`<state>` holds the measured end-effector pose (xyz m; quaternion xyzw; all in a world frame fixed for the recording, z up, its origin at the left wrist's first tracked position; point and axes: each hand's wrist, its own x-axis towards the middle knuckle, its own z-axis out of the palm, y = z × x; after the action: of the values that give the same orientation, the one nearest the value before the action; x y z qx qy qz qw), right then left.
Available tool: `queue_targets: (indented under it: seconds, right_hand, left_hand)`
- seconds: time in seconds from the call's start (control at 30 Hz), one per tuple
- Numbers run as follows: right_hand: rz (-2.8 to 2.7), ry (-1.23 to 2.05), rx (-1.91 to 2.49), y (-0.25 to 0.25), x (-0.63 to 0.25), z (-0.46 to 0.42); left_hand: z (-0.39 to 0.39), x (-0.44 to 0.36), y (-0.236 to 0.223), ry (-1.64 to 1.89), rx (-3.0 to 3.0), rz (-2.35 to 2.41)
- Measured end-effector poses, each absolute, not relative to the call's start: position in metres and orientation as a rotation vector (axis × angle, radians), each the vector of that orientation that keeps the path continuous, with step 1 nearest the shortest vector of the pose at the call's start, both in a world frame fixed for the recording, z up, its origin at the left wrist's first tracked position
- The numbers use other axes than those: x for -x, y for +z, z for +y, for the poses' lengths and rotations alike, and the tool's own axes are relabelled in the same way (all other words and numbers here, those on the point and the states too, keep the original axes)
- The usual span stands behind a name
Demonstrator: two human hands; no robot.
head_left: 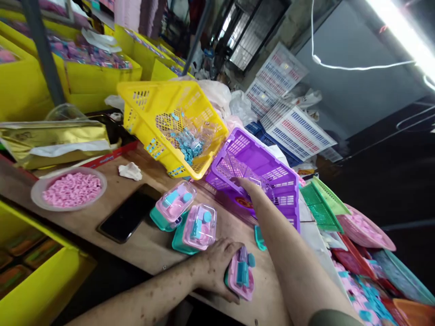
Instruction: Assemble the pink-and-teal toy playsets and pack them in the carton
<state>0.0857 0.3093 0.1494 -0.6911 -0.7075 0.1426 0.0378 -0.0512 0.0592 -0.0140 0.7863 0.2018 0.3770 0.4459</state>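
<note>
My left hand [217,265] is wrapped round the side of a small pink and teal plastic toy case [242,277] near the front edge of the table. Blue and lilac pieces sit on its pink top, with no clear cover visible over them. My right hand [245,183] reaches over the rim into a purple basket [234,192], where clear plastic pieces lie; its fingers are mostly hidden. Two similar cases, a nearer one [200,228] and a farther one [174,204], stand beside my left hand under clear covers. Close to my right forearm lies a teal handle-shaped piece [260,237].
A yellow basket [146,122] holding bagged blue pieces tilts behind the cases. Left on the table [149,256] are a black phone [129,213], crumpled tissue [130,171] and a bowl [36,194] of small pink parts. Coloured trays [321,206] stand at right.
</note>
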Motion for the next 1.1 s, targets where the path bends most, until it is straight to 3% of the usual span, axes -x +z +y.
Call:
queue_targets:
  seconds: [0.17, 0.3, 0.4, 0.5, 0.6, 0.9, 0.97, 1.1]
  right_hand:
    - [-1.979, 0.409, 1.937, 0.201, -0.115, 0.270]
    - [-1.834, 0.666, 1.440, 0.234, -0.144, 0.184]
    - [-1.687, 0.576, 1.255, 0.212, -0.139, 0.105]
    - [-1.698, 0.360, 1.369, 0.163, -0.122, 0.032]
    - [-1.733, 0.398, 1.437, 0.124, -0.116, -0.017]
    - [-1.949, 0.697, 1.636, 0.133, -0.141, -0.009]
    - [-1.949, 0.617, 1.615, 0.136, -0.138, -0.005]
    - [-2.015, 0.138, 1.581, 0.139, -0.117, -0.005]
  left_hand:
    - [0.060, 0.048, -0.020, 0.964, -1.971, 0.487]
    - [0.057, 0.057, -0.017, 0.943, -2.001, 0.490]
    - [0.056, 0.063, -0.012, 0.953, -1.997, 0.490]
    - [0.055, 0.064, -0.007, 0.969, -1.988, 0.501]
    - [0.055, 0.063, -0.007, 0.996, -2.001, 0.508]
    - [0.053, 0.058, -0.007, 0.987, -2.013, 0.598]
    - [0.052, 0.059, -0.006, 0.974, -2.029, 0.613]
    - [0.053, 0.059, -0.003, 0.932, -2.036, 0.625]
